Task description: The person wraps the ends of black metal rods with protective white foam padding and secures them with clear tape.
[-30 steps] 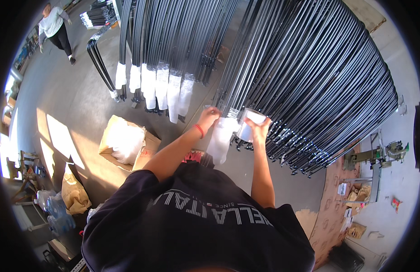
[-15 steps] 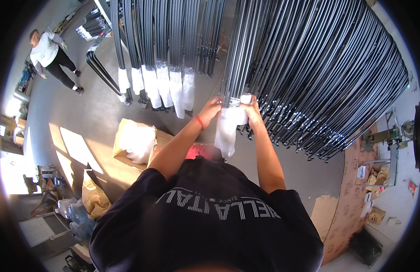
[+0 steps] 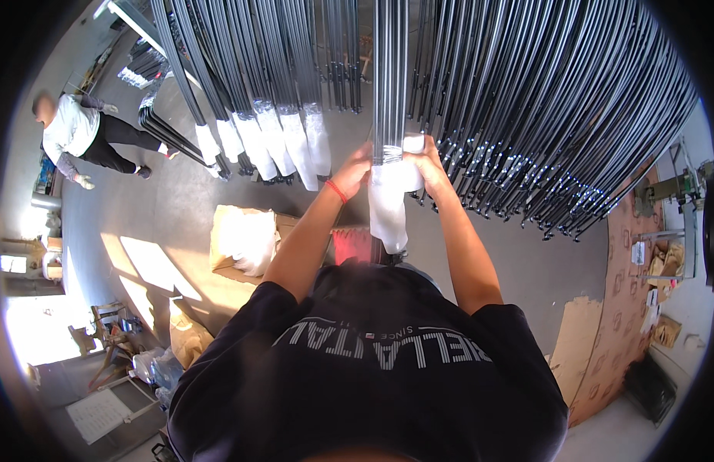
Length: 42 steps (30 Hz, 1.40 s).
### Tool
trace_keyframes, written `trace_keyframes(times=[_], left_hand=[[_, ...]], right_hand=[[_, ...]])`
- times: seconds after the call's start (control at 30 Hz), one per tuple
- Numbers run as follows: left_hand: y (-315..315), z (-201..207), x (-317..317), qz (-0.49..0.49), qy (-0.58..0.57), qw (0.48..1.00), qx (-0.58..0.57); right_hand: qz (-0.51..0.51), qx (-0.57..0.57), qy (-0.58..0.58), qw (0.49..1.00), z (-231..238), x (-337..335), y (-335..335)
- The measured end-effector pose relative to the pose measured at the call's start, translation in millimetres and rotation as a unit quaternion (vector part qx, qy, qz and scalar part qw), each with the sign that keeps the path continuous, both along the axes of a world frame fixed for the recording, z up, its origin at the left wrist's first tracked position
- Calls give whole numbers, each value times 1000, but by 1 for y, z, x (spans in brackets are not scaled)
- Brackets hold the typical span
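In front of me a bundle of long black rods (image 3: 389,73) hangs down. Its lower end sits in a white wrapping sleeve (image 3: 388,204), and clear film (image 3: 390,154) circles the sleeve's top. My left hand (image 3: 355,171) closes on the left side of the bundle at the film; its fingertips are partly hidden behind. On the other side my right hand (image 3: 429,168) grips a small roll of film (image 3: 413,143) against the bundle. To the left hang several rod bundles with similar white sleeves (image 3: 274,142) on their lower ends.
A dense row of bare black rods (image 3: 519,115) hangs at the right. Below my left forearm stands an open cardboard box (image 3: 222,240) with white material inside. A red thing (image 3: 351,245) lies under the bundle. Another person (image 3: 83,135) is at the far left.
My view has shifted, so the racks sit differently in it. Both hands stay at the film around the bundle. The person at the left has changed stance.
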<state>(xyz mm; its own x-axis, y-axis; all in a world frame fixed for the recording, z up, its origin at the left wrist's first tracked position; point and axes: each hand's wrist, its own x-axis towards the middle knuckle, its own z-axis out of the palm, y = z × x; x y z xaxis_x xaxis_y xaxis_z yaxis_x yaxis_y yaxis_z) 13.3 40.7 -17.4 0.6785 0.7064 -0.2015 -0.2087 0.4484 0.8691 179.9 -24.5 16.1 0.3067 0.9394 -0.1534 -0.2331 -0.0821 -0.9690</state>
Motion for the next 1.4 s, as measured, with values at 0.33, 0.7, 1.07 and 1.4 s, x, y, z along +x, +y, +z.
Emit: trace_keyframes(times=[0.33, 0.7, 1.07, 1.4], left_hand=[[-15, -16, -4, 30, -226, 972, -53], [-35, 31, -12, 59, 102, 976, 186], [-16, 49, -16, 21, 321, 793, 518], [-14, 46, -4, 10, 123, 977, 172]], right_hand=[[-11, -45, 26, 999, 19, -10, -10], [-20, -23, 22, 999, 11, -12, -6], [-3, -11, 28, 1000, 2, -11, -3], [0, -11, 21, 1000, 8, -7, -6]])
